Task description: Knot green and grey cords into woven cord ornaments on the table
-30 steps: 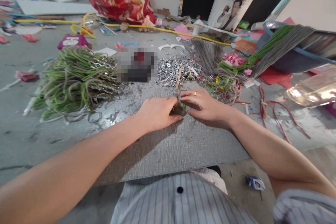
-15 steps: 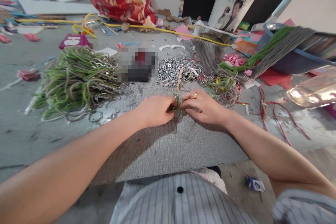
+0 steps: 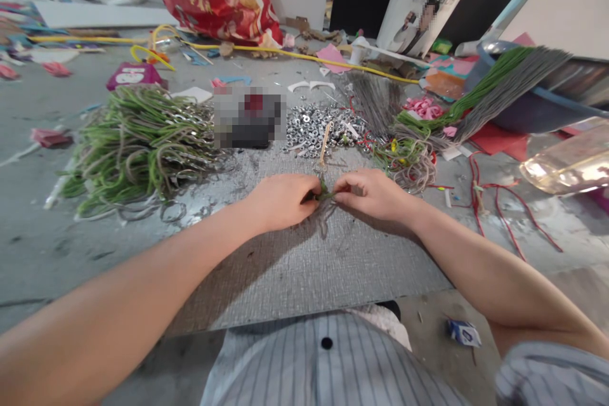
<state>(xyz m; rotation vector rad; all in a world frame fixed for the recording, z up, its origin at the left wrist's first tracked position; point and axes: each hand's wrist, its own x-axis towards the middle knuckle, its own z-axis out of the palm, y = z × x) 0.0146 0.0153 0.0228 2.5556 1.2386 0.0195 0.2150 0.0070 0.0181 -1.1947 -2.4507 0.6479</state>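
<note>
Between my two hands, over the grey tabletop, is a short bit of green and grey cord. My left hand has its fingers closed on the cord, with the fingertips partly hidden. On the other side, my right hand pinches an end of the cord between thumb and index finger. Just beyond the hands lies a thin wooden stick. Past it spreads a heap of small metal nuts and rings. A large pile of green and grey cords with metal pieces lies to the left.
A tangle of cords and some red strings lie right of my hands. A blue basin holds long green and grey cord bundles. Behind stand a red bag and a yellow tube. A clear bottle lies far right.
My right hand has drawn slightly to the right, away from my left hand, with the cord end in its pinch. My left hand has hardly moved.
</note>
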